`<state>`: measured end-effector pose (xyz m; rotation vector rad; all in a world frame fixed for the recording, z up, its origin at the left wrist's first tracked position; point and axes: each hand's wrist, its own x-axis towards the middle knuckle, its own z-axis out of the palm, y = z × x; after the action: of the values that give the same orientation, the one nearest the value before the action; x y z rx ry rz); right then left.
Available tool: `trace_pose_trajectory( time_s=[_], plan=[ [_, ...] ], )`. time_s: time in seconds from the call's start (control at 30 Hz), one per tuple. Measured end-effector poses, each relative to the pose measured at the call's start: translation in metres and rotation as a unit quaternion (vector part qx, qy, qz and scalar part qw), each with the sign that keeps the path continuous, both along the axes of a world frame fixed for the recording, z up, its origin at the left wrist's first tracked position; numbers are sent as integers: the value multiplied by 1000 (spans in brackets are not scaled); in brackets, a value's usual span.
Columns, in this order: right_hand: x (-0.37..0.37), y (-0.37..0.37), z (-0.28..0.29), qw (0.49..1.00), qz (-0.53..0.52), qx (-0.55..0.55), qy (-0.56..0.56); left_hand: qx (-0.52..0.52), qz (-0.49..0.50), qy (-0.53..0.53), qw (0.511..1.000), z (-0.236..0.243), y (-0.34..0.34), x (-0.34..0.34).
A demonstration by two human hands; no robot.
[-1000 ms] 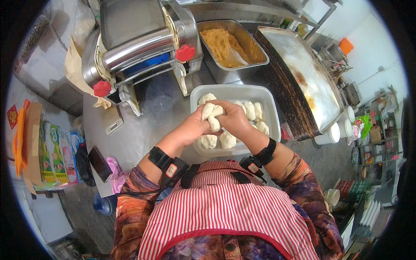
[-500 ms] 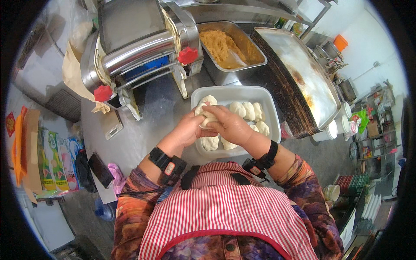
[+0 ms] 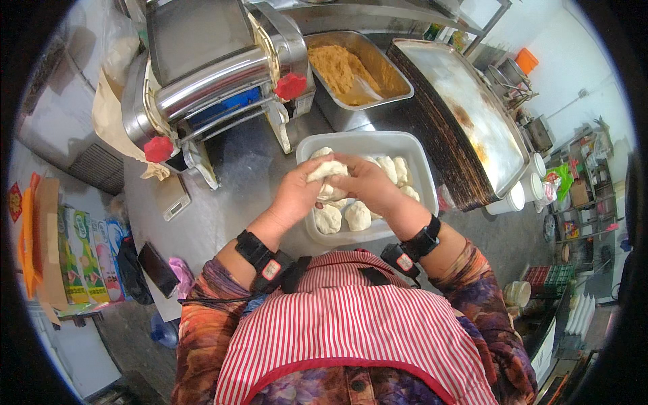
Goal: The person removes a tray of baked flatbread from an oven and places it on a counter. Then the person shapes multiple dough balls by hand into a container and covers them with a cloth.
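Both hands meet over the white rectangular plastic tub (image 3: 422,175): left hand (image 3: 297,196) and right hand (image 3: 368,185) are pressed together around one pale, soft lump of dough (image 3: 325,170), fingers curled over its top and sides. Lump sits between the palms, held just above the tub's near-left part, not resting on anything that can be seen.

Largest to smallest around them:
- Grey steel worktable (image 3: 223,209), bare metal left of the tub.
- Steel roller machine with two red knobs (image 3: 209,74), at the table's far left, well apart from the hands.
- Wide, dark-edged flat griddle tray (image 3: 466,115), to the right of the tub.
- Deep steel pan of crumbly orange-brown filling (image 3: 351,71), behind the tub.
- Other round dough pieces (image 3: 358,216), lying in the tub beneath and beside the hands, touching each other.

Handling, by judgement: dough looks light, soft and yielding, likely a little tacky; it would dent or tear under pinching fingertips. Best cupped from below with whole palms, pressure spread evenly, as both hands do now. Black bands on both wrists stay clear of the dough.
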<state>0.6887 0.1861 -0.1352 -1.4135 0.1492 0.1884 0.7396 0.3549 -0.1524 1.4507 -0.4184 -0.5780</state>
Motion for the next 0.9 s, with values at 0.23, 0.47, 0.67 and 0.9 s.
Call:
trace_pose_trajectory(
  time_s=[0.23,0.47,0.67,0.9],
  plan=[
    [7,0,-8,992,-64,-108,30,-208,-111,236,943,2,8,-1],
    [-11,1,0,936,82,-290,-180,-90,39,150,984,-4,2,-2],
    [-12,-7,-6,820,76,-494,-278,-175,-6,266,948,-3,-13,-13],
    [-12,-30,-2,918,66,-352,-170,-98,-73,236,964,-17,-25,-14]
  ],
)
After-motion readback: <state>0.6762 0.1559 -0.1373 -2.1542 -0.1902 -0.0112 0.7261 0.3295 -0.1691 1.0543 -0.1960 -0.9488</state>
